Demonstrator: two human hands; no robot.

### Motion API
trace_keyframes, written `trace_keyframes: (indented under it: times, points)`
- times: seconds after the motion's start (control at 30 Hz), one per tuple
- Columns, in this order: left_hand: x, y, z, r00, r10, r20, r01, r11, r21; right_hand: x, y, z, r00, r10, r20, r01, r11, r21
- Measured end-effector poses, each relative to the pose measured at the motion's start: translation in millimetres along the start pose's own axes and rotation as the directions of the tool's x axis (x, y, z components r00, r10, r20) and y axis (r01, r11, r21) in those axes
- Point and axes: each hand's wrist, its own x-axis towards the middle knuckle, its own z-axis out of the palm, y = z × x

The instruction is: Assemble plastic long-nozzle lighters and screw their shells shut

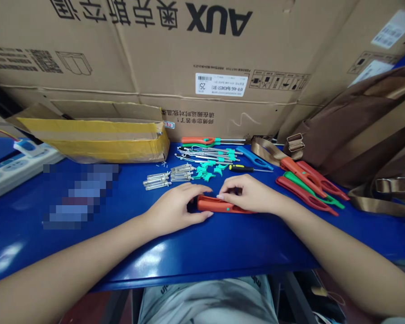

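Observation:
An orange lighter casing [213, 205] lies flat on the blue table in front of me, with a small green piece on its side. My left hand [175, 208] curves around its left end, thumb along the near side and fingers on the far side. My right hand [248, 194] rests over its right part, fingers curled and fingertips pinched at the upper edge. Any small part under those fingertips is hidden. Beyond my hands are green trigger pieces [205, 173], clear fuel tanks [157, 180] and metal lighter rods [216, 155] with wires.
A yellow-taped carton [97, 139] stands at the back left, near a power strip [16, 168]. A screwdriver [245, 168] and a blue casing [254, 158] lie behind my right hand. Red and green casings [307, 195] lie at right, beside a brown bag [361, 126]. A large cardboard box [155, 58] walls the back.

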Motion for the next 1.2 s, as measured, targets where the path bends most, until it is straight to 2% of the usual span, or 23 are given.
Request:
trace_keyframes:
  times: [0.17,0.37,0.5,0.7,0.9,1.03,1.2]
  points:
    - [0.3,0.7,2.8,1.0,0.01,0.0,-0.01,0.999,-0.039,-3.5,3.8,-1.8,1.0,0.009,0.012,-0.009,0.999,-0.045]
    - [0.2,3.4,0.9,0.995,0.085,-0.06,-0.087,0.996,-0.027,-13.5,2.9,-23.7,0.992,0.054,0.11,-0.052,0.998,-0.022]
    - [0.0,1.9,-0.5,0.992,0.1,-0.073,-0.102,0.995,-0.013,-16.0,2.3,-31.1,0.987,-0.013,0.162,0.03,0.995,-0.1]
    - [0.8,0.1,0.0,0.989,0.104,-0.109,-0.105,0.994,0.003,-15.7,1.7,-27.2,0.977,-0.053,0.204,0.093,0.977,-0.19]
    - [2.7,3.8,-0.4,0.993,0.014,-0.113,-0.019,0.999,-0.039,-16.4,-3.0,-25.3,0.981,-0.104,0.165,0.149,0.946,-0.287]
    - [3.1,3.2,-0.7,0.993,0.011,-0.122,-0.017,0.999,-0.05,-16.5,-1.7,-21.3,0.977,-0.176,0.123,0.21,0.905,-0.371]
    - [3.6,1.2,-0.7,0.991,0.004,-0.133,-0.011,0.998,-0.054,-15.7,3.2,-16.1,0.956,-0.289,0.045,0.27,0.811,-0.519]
